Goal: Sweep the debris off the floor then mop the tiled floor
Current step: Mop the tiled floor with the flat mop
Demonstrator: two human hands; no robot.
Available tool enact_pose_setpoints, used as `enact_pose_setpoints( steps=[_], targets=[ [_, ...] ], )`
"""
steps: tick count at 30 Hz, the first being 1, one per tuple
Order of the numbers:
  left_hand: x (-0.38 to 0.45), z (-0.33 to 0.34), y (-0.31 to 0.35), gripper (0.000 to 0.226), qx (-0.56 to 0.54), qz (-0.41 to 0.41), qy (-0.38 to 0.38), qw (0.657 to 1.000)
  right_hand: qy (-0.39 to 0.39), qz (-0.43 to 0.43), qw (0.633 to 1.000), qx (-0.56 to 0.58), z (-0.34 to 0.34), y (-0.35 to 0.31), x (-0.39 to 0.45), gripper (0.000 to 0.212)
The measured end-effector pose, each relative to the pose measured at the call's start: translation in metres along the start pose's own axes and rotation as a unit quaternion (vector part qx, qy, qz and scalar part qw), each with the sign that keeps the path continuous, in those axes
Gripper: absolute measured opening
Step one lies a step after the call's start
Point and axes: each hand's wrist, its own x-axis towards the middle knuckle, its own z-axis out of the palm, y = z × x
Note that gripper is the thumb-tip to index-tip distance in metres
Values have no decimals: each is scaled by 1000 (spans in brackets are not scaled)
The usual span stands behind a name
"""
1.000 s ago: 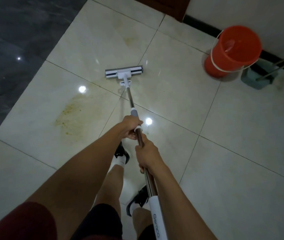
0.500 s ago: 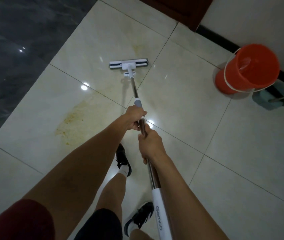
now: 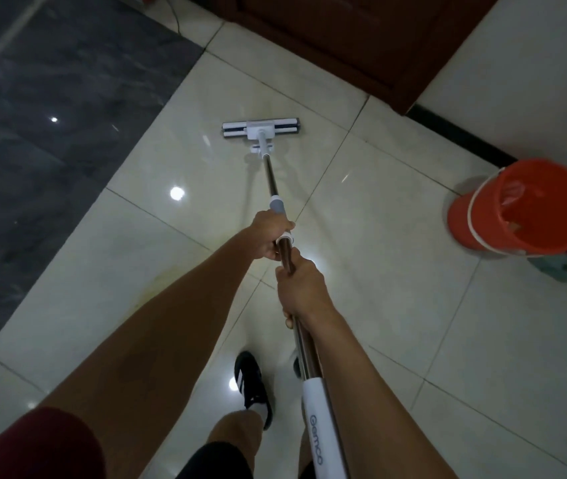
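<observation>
A flat mop with a white head [image 3: 260, 128] lies pressed on the cream tiled floor [image 3: 396, 299], ahead of me near the dark wooden door. Its metal pole [image 3: 272, 183] runs back toward me. My left hand [image 3: 270, 233] grips the pole just below the grey collar. My right hand [image 3: 301, 288] grips it a little lower, close behind the left. A faint yellowish stain [image 3: 168, 274] shows on the tile beside my left forearm.
An orange bucket [image 3: 517, 209] stands at the right by the wall, with a teal object [image 3: 565, 267] behind it. Dark marble flooring [image 3: 50, 115] fills the left side. A brown door [image 3: 361, 39] is ahead. My black shoe [image 3: 252, 382] is below my arms.
The mop head has been pushed forward toward the door, past the stained tile. I have stepped forward; the bucket sits lower and farther right in view.
</observation>
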Motion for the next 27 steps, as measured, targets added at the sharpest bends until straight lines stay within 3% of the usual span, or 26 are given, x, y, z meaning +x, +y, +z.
enact_pose_setpoints(
  steps=[6,11,17,21,27],
  targets=[
    [59,0,109,35,-26,0,12,1000,-10,-14,1000,-3,-55,-69,96,34],
    [107,6,211,14,-43,-24,39,998,-34,-25,999,-29,-110,-129,180,35],
    [147,7,297,15,-66,-11,57,996,-59,-61,994,-74,-158,-187,259,40],
    [155,13,317,18,-58,-1,54,997,-66,-65,992,-88,-176,-196,278,35],
    [143,36,282,19,-45,-28,42,998,-64,-58,992,-91,-176,-159,246,40]
  ],
)
